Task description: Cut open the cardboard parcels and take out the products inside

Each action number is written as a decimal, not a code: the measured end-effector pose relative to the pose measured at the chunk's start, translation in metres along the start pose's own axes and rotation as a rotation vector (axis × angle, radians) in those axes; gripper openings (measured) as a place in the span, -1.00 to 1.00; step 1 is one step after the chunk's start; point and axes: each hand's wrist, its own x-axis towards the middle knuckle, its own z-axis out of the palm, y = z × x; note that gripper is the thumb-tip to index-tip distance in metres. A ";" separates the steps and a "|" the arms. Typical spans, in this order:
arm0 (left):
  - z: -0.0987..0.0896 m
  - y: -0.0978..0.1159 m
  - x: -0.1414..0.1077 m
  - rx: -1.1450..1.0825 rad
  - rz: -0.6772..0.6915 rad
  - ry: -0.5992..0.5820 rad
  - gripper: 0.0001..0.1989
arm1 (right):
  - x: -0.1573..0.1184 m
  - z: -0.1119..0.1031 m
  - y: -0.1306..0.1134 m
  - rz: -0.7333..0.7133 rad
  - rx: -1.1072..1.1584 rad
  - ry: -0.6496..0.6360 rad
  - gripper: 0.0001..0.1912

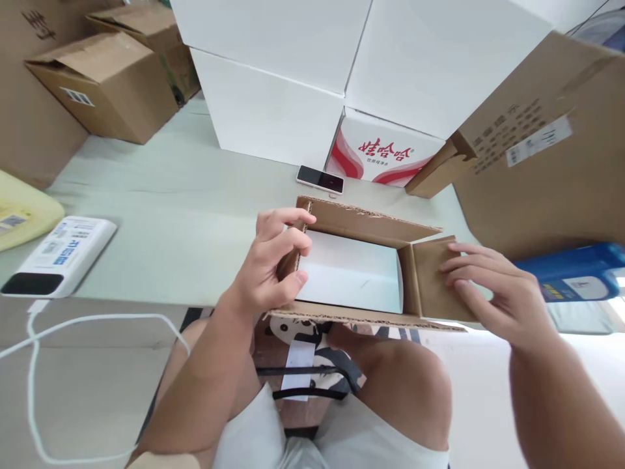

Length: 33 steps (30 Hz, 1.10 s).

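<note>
An opened brown cardboard box [375,223] lies at the table's front edge, above my knees. Inside it sits a smooth white box [351,270], filling much of the space. My left hand [273,260] is at the left end, its fingers and thumb curled over that wall's edge. At the opposite end, a flap [430,283] is folded outward. On this flap rest the extended fingertips of my right hand [493,286], the thumb a little apart from the fingers.
White cartons [273,104] stand stacked at the back, beside a red-and-white carton [385,150]. A phone-like black device [319,179] lies before them. Brown cartons [107,85] occupy the left. A white device with a cable [58,257] and a blue bottle [576,270] flank the work area.
</note>
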 end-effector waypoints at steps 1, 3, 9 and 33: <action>0.000 0.001 0.000 -0.004 -0.004 -0.002 -0.86 | 0.006 -0.006 -0.001 -0.024 -0.066 -0.126 -0.81; 0.000 0.002 0.001 -0.024 -0.007 -0.009 -0.90 | 0.019 -0.009 -0.005 -0.065 -0.190 -0.354 -0.78; 0.004 0.003 -0.002 -0.045 0.017 0.007 -0.92 | 0.055 0.011 -0.017 -0.152 -0.375 -0.665 -0.77; 0.015 0.011 -0.009 -0.141 -0.127 0.050 -0.84 | 0.045 0.019 -0.067 0.967 0.651 -0.021 -0.57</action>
